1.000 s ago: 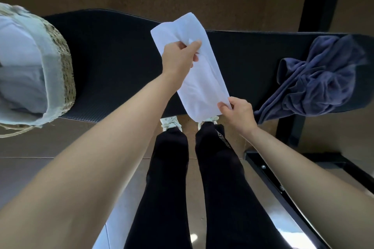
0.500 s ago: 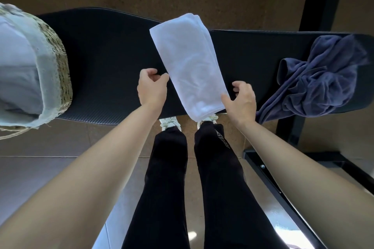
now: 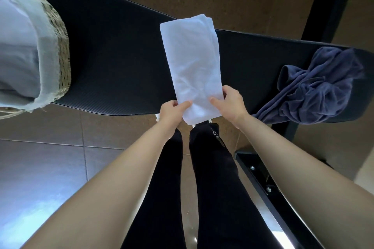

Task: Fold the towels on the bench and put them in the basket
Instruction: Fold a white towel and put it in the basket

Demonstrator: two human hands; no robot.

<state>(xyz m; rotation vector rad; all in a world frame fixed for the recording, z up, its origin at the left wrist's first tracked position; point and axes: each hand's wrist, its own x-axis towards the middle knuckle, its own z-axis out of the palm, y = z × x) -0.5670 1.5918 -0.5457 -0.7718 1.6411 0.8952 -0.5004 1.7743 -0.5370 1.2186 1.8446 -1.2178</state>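
So the white towel (image 3: 190, 62) is folded into one long narrow strip and laid across the black surface (image 3: 121, 56). It runs straight away from the fingers toward the far edge. The near end hangs a little off the front edge, and that's the end being held.

The left hand (image 3: 172, 112) is pinching the near-left corner, with the thumb on top of the cloth and the other fingers (image 3: 172, 104) curled underneath. The right hand (image 3: 232, 103) does the same on the near-right edge: thumb pressed flat on top, fingers (image 3: 228, 91) wrapped around the side of the strip. Both hands have a grip on the towel with only the strip's width between them. Nearly all of the towel lies beyond the fingertips, flat on the surface with a few soft wrinkles. The layered edges show at the far end.

Off to the right of the right hand's fingers, well apart from the white one, a dark blue towel (image 3: 319, 91) sits in a crumpled heap on the same surface. Way out to the left of the left hand, the woven basket (image 3: 62, 52) stands on the end of the surface. It has a pale liner folded over its rim and some light cloth (image 3: 18, 46) already inside.

Below the hands you can see the person's black trousers (image 3: 212, 178) and a tiled floor (image 3: 50, 168).
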